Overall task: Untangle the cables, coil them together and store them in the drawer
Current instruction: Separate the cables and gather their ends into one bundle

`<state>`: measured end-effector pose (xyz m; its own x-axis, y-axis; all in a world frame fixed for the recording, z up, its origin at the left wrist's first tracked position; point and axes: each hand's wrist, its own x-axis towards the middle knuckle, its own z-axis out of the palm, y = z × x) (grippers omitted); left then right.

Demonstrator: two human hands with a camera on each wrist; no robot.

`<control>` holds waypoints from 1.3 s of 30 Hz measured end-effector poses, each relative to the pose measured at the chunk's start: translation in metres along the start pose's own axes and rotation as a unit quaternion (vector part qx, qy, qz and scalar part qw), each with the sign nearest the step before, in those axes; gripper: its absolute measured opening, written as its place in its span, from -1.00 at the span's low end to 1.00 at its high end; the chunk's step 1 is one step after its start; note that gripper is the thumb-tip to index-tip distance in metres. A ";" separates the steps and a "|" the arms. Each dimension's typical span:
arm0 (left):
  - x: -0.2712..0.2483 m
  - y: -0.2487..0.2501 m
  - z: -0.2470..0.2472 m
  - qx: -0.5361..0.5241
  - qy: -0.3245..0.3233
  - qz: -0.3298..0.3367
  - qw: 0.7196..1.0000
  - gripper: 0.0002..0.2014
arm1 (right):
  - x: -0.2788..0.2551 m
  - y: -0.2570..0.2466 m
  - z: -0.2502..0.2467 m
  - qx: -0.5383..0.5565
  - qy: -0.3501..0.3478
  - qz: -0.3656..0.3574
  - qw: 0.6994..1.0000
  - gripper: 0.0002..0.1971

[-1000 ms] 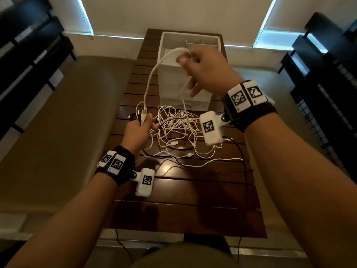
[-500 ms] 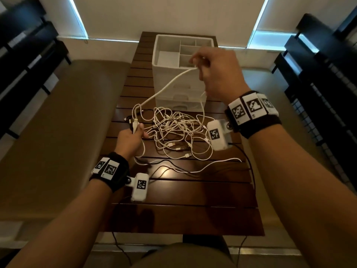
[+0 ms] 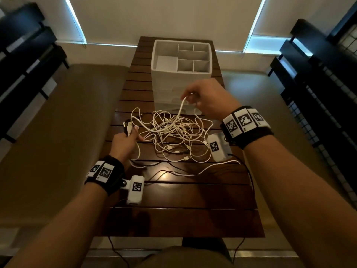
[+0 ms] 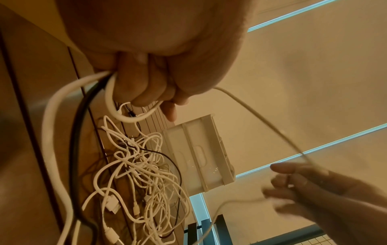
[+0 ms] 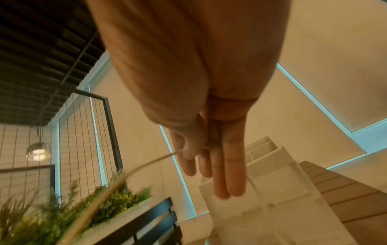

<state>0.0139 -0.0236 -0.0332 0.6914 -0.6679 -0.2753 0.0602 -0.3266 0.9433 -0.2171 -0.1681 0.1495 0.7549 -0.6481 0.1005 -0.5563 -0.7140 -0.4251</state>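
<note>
**Q:** Table (image 3: 185, 219), slatted and dark: what stands and lies on it, largest first?

**R:** White drawer unit (image 3: 172, 88) at the far edge, its open top divided into compartments; every drawer front visible appears closed. Before it, mid-table, the tangle of cables (image 3: 173, 134), mostly white with at least one black strand, lies as one knotted heap.

**Q:** Hands?

**R:** Left hand (image 3: 124, 144), near the left edge, fingers curled tight round several cable ends, plugs (image 3: 129, 126) protruding above the fist. Right hand (image 3: 208, 97), raised just in front of the drawer unit, thumb and forefinger pinching one white cable (image 3: 181, 107), which drops from the pinch into the heap. The other fingers are extended in the right wrist view. That view is blurred, so the exact contact point cannot be told there.

**Q:** Progress?

**R:** Judged early. A few ends are gathered; one strand is being worked free. The bulk remains knotted, nothing is coiled, no drawer is open, nothing is stored.
</note>
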 end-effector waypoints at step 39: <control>-0.064 0.097 0.006 -0.140 -0.155 0.093 0.974 -0.49 | -0.009 -0.017 0.104 0.085 -0.151 -0.029 0.984 -0.67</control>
<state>-0.0291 -0.0168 0.0750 0.4618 -0.8818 -0.0962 0.1780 -0.0142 0.9839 -0.1783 -0.1227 0.0619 0.8673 -0.4799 -0.1324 -0.4618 -0.6762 -0.5740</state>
